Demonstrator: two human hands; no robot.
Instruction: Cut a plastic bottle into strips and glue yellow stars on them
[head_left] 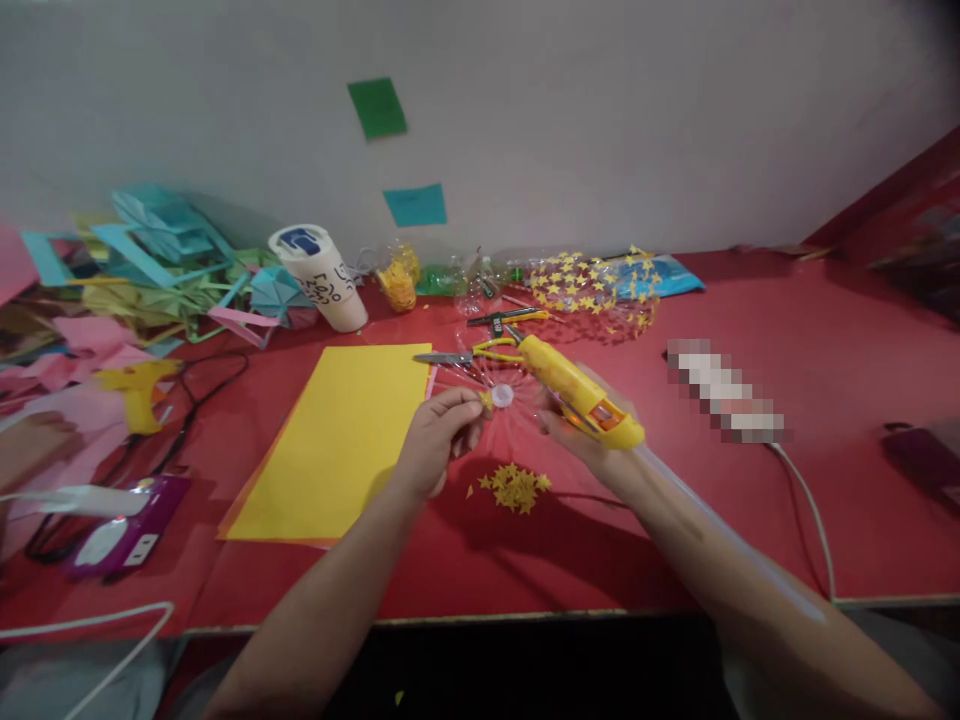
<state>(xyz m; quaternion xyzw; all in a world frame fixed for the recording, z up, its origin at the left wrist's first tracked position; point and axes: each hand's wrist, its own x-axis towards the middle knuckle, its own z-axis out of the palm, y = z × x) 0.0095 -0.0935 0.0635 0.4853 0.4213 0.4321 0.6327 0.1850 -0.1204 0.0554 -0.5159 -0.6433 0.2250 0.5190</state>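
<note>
- A yellow star [487, 402] is pinched between the left hand [448, 432]'s thumb and fingers, beside the clear plastic's white centre [502, 396].
- The glue gun [577, 385] is held in the right hand [574, 438]'s curled fingers; skin could be burned if the small star is brought too close to the nozzle [513, 333].
- Loose stars [516, 487] could be stuck together by dripped glue.
- Space behind is crowded by scissors [446, 358]; yellow paper [322, 440] is laid leftward.

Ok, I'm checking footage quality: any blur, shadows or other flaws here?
In the head view throughout: the paper pile at left looks smeared, while the glue gun is clearer; pixel blocks mask a white object at right; a soft shadow darkens the red table between the forearms; the top right corner fades dark.
</note>
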